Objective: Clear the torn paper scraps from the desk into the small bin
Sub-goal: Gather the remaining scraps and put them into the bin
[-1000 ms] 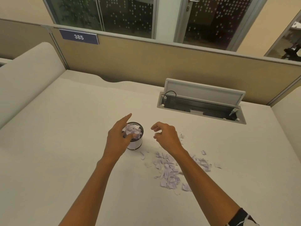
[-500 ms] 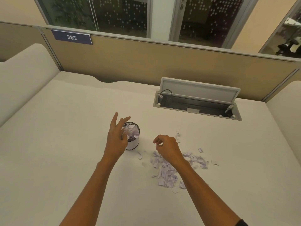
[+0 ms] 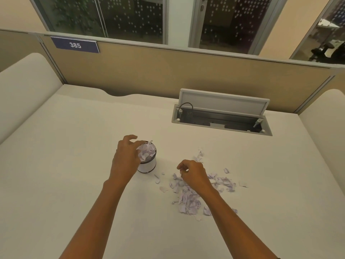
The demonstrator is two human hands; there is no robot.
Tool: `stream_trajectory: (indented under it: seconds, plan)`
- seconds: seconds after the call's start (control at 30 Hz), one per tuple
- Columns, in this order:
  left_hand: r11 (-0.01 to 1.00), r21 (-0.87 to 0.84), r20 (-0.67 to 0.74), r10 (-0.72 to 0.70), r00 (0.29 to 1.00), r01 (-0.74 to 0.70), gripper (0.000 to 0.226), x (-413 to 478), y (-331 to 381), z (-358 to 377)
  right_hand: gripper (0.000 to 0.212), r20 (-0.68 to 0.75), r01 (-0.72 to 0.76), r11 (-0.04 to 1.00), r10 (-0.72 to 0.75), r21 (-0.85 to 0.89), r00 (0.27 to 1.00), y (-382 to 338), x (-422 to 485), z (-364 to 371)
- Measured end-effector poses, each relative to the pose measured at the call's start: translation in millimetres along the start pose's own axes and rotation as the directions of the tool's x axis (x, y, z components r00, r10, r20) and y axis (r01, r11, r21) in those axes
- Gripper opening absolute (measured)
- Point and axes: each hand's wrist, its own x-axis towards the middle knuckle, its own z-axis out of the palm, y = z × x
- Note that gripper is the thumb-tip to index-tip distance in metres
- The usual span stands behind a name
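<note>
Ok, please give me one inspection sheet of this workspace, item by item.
Surface: pale desk, bare to the left of the bin.
Job's things: small bin upright, heaped with scraps; paper scraps spread on the desk to its right.
Clutter: nothing seen.
Grips: left hand beside the bin, fingers over its rim; right hand curled above the scraps, what it holds cannot be told.
Cables: black cable looped in the open cable tray.
Surroundings: partition with sign 385, glass behind.

Dim warm indoor light, soft shadows, slight blur, wide-angle edge bowing.
</note>
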Motion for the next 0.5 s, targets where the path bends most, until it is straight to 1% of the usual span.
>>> stream_trajectory:
  seconds: [0.07,0.13,0.2,0.33,0.5]
  plan:
    - [1.000,0.002,0.067,0.013,0.998,-0.013,0.040,2,-1,-2,0.021,-0.004,0.003,1.000,-0.003,-0.004,1.000,1,0,1]
    - [0.998,0.014,0.129,0.066,0.989,-0.069,0.043,7,1,-2,0.021,0.007,0.001,1.000,-0.001,-0.011,1.000,1,-1,4]
    - [0.996,0.017,0.176,0.084,0.981,-0.089,0.043,12,3,-1,0.021,0.021,-0.002,1.000,0.003,-0.016,1.000,1,-1,6]
    - [0.994,0.091,0.261,0.042,0.964,-0.068,0.032,26,0,4,0.020,0.021,0.004,1.000,-0.004,-0.019,1.000,0,0,10]
    - [0.989,0.146,0.322,-0.018,0.947,-0.030,0.022,36,6,14,0.020,0.015,-0.007,1.000,0.008,-0.012,1.000,4,1,11]
